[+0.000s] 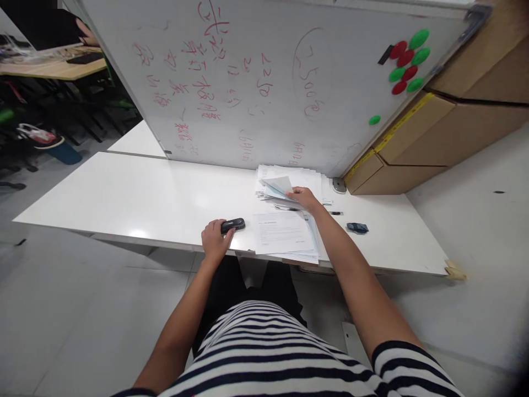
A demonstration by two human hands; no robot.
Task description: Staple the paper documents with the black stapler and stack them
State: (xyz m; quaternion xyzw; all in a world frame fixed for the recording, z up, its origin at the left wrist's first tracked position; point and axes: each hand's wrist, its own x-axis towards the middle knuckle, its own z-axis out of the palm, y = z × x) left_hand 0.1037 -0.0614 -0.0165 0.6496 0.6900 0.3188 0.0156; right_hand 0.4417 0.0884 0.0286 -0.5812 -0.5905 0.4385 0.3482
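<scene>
My left hand (215, 237) is closed around one end of a black stapler (233, 224) that rests near the table's front edge. My right hand (303, 197) pinches a small sheet of paper (278, 184), tilted over the paper stack (308, 177) against the whiteboard. Between my hands and closer to me lie printed sheets (283, 234), fanned a little, their lower edge reaching past the table edge. Pens (288, 208) lie between the stack and these sheets, partly hidden by my right hand and forearm.
The white table (165, 198) runs left and right. Behind it stands a whiteboard (268, 82) with red writing and magnets. Cardboard boxes (413, 132), a grey mouse (339, 185) and a small dark-blue packet (357, 227) are to the right. A person's hand (86, 34) shows far left.
</scene>
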